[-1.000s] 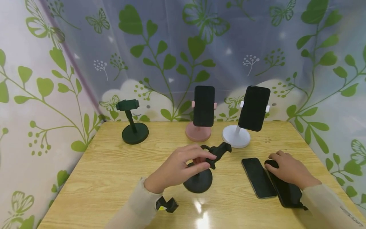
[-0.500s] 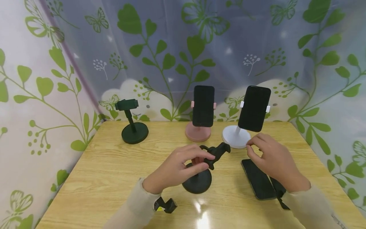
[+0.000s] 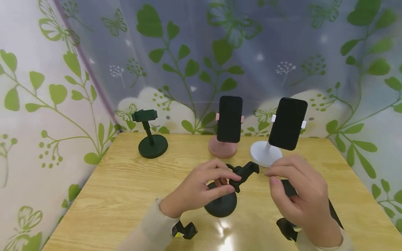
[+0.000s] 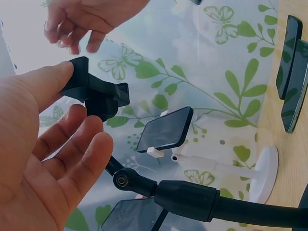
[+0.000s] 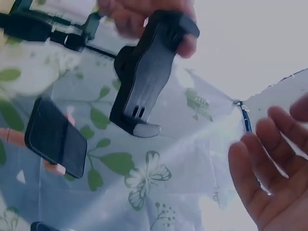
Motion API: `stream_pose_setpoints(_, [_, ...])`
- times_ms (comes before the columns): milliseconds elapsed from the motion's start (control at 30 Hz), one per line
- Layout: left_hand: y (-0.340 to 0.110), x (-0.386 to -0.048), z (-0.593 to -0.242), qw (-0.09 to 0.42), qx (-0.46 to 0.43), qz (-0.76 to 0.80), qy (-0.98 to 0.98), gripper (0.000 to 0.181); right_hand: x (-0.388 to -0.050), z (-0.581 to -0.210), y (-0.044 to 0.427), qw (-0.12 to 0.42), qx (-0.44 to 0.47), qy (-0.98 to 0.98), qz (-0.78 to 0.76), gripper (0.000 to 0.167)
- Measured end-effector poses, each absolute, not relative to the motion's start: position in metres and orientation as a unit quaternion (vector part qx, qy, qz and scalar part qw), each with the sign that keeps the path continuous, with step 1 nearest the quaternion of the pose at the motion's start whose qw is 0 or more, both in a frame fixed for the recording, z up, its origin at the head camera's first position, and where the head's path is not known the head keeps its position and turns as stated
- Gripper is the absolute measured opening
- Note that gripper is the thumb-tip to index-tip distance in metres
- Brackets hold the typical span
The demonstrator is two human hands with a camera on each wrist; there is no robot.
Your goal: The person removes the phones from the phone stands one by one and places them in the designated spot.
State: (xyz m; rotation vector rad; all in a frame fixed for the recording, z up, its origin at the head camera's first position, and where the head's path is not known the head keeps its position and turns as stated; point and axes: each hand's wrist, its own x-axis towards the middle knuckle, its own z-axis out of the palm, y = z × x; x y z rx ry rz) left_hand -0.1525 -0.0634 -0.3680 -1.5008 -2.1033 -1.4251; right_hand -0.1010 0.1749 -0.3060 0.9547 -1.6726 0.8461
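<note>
My left hand point(image 3: 204, 186) grips the near end of the clamp point(image 3: 245, 172) of a black phone stand between thumb and fingers. That clamp point(image 5: 149, 72) is tilted, and nothing sits in it in the right wrist view. The stand's round base point(image 3: 221, 205) rests on the table. To the right of the clamp and apart from it hovers my right hand point(image 3: 301, 195), its fingers loosely bent with nothing in them. Partly hidden below the right hand, one dark phone point(image 3: 288, 188) lies on the table; a second phone point(image 3: 335, 214) shows only by its edge.
Across the back of the wooden table point(image 3: 125, 195) stand a dark green phone stand point(image 3: 153, 146), a pink stand point(image 3: 222, 149) bearing a phone point(image 3: 230, 119), and a white stand point(image 3: 265, 153) bearing another phone point(image 3: 288, 123). A leaf-patterned curtain point(image 3: 176, 69) hangs behind.
My right hand has lifted off the phone on the right and moved left, toward the black clamp. My left hand keeps its grip. The head view has shifted slightly.
</note>
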Motion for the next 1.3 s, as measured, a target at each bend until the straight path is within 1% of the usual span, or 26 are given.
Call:
stream_pose_setpoints(67, [-0.062,-0.151,-0.367,0.098,-0.507,-0.476,-0.711,0.028,-0.097,-0.305,0.173,0.512,0.402,-0.666,0.365,0.032])
stream_pose_setpoints(167, [-0.061,-0.149,-0.365,0.099,-0.507,-0.473,-0.714,0.029,-0.095,-0.304,0.174,0.521,0.400,-0.663,0.359,0.033])
stream_pose_setpoints(400, [-0.057,-0.144,-0.366,0.089,-0.500,-0.479,-0.716,0.031,-0.098,-0.312,0.183,0.493,0.376,-0.707,0.340,0.035])
stream_pose_setpoints(533, [-0.054,-0.137,-0.366,0.086,-0.472,-0.484,-0.732,0.033,-0.099,-0.317,0.185,0.479,0.371,-0.722,0.334,0.035])
stream_pose_setpoints(600, [-0.053,-0.132,-0.366,0.097,-0.447,-0.481,-0.748,0.033,-0.098,-0.318,0.186,0.475,0.370,-0.726,0.333,0.036])
stream_pose_setpoints(733, [-0.053,-0.123,-0.362,0.134,-0.390,-0.461,-0.786,0.031,-0.098,-0.316,0.184,0.477,0.376,-0.717,0.342,0.033])
stream_pose_setpoints(833, [-0.057,-0.119,-0.356,0.146,-0.356,-0.435,-0.814,0.029,-0.098,-0.314,0.183,0.474,0.376,-0.719,0.344,0.031])
stream_pose_setpoints(933, [-0.063,-0.117,-0.349,0.145,-0.344,-0.405,-0.835,0.030,-0.097,-0.312,0.183,0.466,0.371,-0.728,0.341,0.030])
stream_pose_setpoints(1067, [-0.072,-0.119,-0.343,0.127,-0.359,-0.383,-0.842,0.029,-0.097,-0.312,0.184,0.455,0.366,-0.738,0.338,0.029])
stream_pose_setpoints(1167, [-0.078,-0.122,-0.344,0.118,-0.370,-0.391,-0.835,0.028,-0.097,-0.312,0.186,0.446,0.362,-0.745,0.338,0.029])
stream_pose_setpoints(1300, [-0.083,-0.129,-0.352,0.109,-0.376,-0.442,-0.807,0.026,-0.097,-0.312,0.188,0.443,0.362,-0.746,0.341,0.026])
